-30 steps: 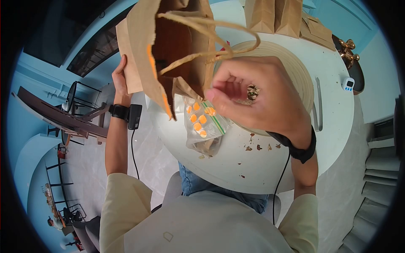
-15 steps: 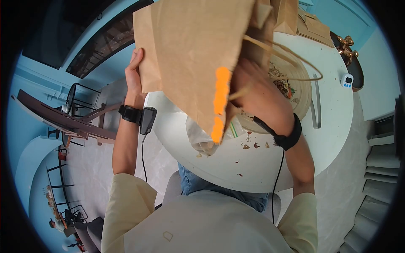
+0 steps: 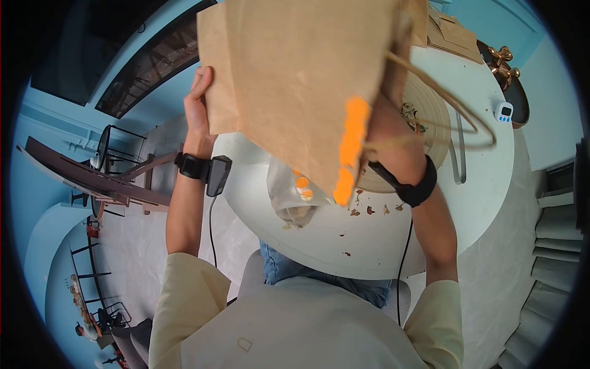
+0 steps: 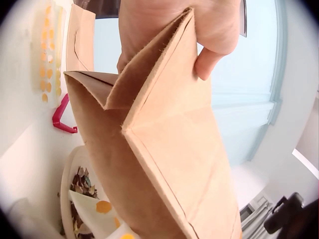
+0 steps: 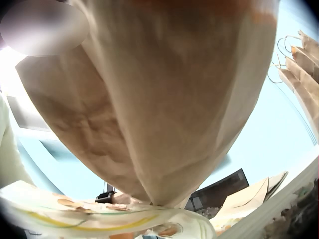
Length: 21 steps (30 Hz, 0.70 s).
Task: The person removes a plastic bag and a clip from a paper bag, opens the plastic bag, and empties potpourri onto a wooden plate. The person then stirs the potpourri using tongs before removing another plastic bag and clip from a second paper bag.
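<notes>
A brown paper bag (image 3: 301, 80) is tipped on its side above the table, its mouth facing right. My left hand (image 3: 198, 104) grips its folded bottom end; in the left wrist view the thumb (image 4: 207, 63) lies on one face of the fold. At the mouth, my right hand (image 3: 396, 126) reaches in, with its fingers hidden by the paper. An orange scalloped strip (image 3: 353, 150) lines the bag's rim, and a twisted paper handle (image 3: 470, 126) hangs out to the right. Partly beneath the bag lies a clear zip bag (image 3: 286, 190) with orange dots.
A round mat (image 3: 439, 144) bears dried leaf bits; more crumbs (image 3: 370, 210) lie in front. Metal tongs (image 3: 459, 157), a white timer (image 3: 504, 112) and folded paper bags (image 3: 455, 40) are at the right and back. A sheet of orange stickers (image 4: 47, 55) shows in the left wrist view.
The paper bag has turned from showing its open mouth to showing its side, and shifted right. My right hand has moved from in front of the mouth into it.
</notes>
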Tool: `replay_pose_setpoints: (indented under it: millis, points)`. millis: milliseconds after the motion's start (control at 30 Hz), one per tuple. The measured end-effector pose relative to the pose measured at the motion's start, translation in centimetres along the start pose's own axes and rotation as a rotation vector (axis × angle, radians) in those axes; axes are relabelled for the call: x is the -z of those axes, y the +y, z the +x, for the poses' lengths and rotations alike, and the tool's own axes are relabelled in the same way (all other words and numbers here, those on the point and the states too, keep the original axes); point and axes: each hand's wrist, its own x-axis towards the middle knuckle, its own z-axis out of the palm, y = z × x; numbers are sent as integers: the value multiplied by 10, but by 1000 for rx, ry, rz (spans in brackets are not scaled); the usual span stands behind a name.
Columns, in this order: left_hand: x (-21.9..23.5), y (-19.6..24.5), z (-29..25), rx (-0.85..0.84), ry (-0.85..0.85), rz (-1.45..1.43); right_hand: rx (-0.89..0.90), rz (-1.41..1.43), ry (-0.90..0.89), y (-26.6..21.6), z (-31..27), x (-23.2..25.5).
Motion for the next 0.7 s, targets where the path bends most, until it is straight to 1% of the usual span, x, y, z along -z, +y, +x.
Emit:
replay_pose_setpoints:
  millis: [33, 67, 100, 133, 167, 233, 267, 333, 367, 433, 467, 533, 567, 633, 700]
  points:
    - [7, 2, 1, -1, 0, 0, 45, -6, 36, -3, 8, 1]
    - [16, 5, 1, 10, 47, -22, -61, -100, 40, -6, 18, -2]
    - [24, 7, 2, 21, 95, -46, -52, -33, 30, -4, 31, -1]
    - [35, 8, 3, 20, 95, -46, -42, 34, 21, -3, 42, 3]
    - [47, 7, 3, 1, 133, -47, -41, 35, 21, -4, 45, 8]
    - [72, 3, 5, -18, 215, -39, -114, 142, 101, -5, 49, 16]
    - [84, -2, 4, -19, 217, -39, -112, 143, 100, -5, 51, 18]
    - [96, -8, 0, 14, 272, -131, -142, 121, 220, -3, 53, 23]
    - [102, -12, -1, 12, 271, -134, -140, 120, 219, -1, 54, 24]
    - [107, -18, -4, 4, 315, -189, -229, 138, 226, 3, 54, 25]
    - [110, -20, -5, 3, 317, -190, -228, 138, 224, 3, 53, 25]
    - [111, -23, -5, 23, 346, -210, -341, 153, 87, 5, 52, 25]
    - [111, -23, -5, 23, 346, -211, -341, 153, 86, 8, 50, 22]
    - [106, -23, -6, 46, 340, -182, -352, 62, -42, 19, 48, 12]
    - [98, -22, -7, 49, 351, -162, -360, 32, -48, 25, 46, 7]
